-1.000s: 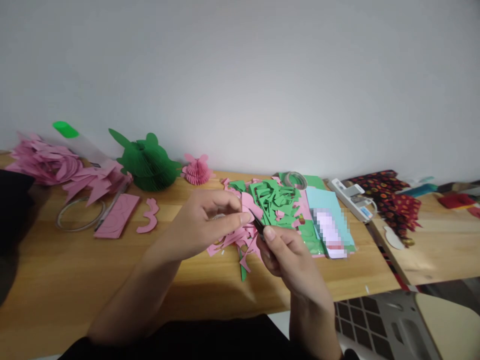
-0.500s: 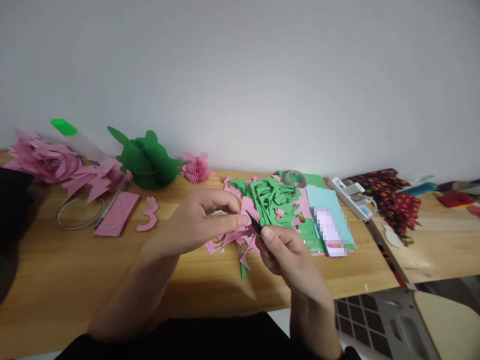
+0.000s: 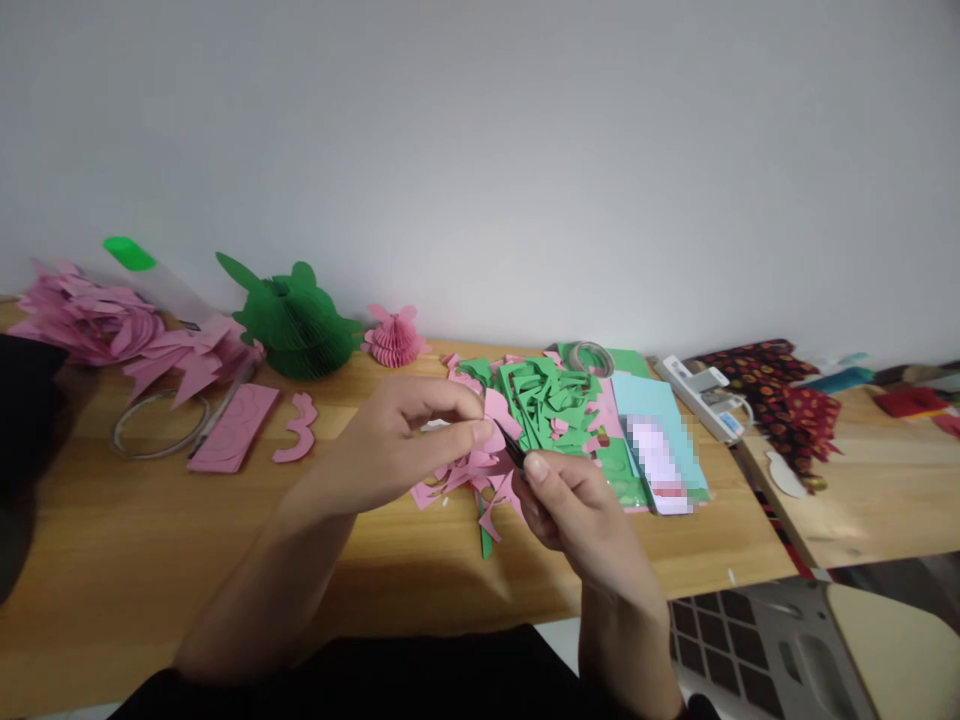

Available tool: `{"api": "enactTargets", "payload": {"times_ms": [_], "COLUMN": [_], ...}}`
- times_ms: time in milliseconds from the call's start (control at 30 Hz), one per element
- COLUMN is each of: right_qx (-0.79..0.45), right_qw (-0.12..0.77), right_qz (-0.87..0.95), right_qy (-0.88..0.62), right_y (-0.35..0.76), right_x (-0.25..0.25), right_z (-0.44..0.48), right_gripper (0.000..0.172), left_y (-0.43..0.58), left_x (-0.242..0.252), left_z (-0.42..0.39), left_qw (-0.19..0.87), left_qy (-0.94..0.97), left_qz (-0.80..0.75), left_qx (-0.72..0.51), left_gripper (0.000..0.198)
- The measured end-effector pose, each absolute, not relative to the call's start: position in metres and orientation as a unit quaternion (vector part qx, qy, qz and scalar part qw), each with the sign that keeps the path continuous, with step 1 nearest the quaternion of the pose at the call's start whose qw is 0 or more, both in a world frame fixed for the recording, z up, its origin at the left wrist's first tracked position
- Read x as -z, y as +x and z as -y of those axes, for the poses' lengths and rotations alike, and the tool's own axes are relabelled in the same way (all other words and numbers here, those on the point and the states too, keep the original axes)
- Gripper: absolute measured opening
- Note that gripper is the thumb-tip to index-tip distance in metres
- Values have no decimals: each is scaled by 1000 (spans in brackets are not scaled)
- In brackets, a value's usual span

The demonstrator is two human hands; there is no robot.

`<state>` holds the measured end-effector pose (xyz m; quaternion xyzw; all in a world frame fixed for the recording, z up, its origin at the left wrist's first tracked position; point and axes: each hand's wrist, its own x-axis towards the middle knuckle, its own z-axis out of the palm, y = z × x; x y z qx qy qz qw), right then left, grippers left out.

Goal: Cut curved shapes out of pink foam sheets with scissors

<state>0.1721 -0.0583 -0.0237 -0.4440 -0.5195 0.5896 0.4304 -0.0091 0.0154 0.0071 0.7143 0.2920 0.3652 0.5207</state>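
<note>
Pinched between the thumb and fingers of my left hand (image 3: 420, 435) is a small piece of pink paper (image 3: 496, 408). My right hand (image 3: 570, 500) grips a pair of dark scissors (image 3: 511, 443), whose blades point up and left and meet the paper's edge. The scissor handles are hidden in my palm. Below and behind both hands lies a heap of green paper scraps (image 3: 551, 395), with pink paper scraps (image 3: 495, 490) in front of it.
Along the wall stand a green honeycomb paper figure (image 3: 300, 320) and a smaller pink one (image 3: 394, 335). To the left lie a folded pink paper (image 3: 234, 428), a curvy pink cutout (image 3: 300, 428) and a roll of tape (image 3: 161, 425). A phone (image 3: 661, 465) and power strip (image 3: 703, 395) are right.
The pink paper has turned slightly in my left fingers, and the scissor blades look a little more closed against it. Both hands stay almost in place.
</note>
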Motion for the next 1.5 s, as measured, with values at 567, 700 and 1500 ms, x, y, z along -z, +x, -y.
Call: {"api": "enactTargets", "payload": {"times_ms": [567,700,1500], "right_qx": [-555,-559,-578], "right_qw": [406,396,392], "right_qz": [560,561,559], "right_qy": [-463,-465,-447], "right_y": [175,176,178], "right_x": [18,18,21], "right_z": [58,59,58], "right_gripper": [50,50,48], "left_y": [-12,-12,-19], "left_x": [-10,-11,-2], "left_z": [-17,-18,-24], "left_qw": [531,528,531], "left_qy": [728,738,750], "left_qz": [-271,-267,-245], "left_qx": [-339,-326,-310], "left_gripper": [27,29,20]}}
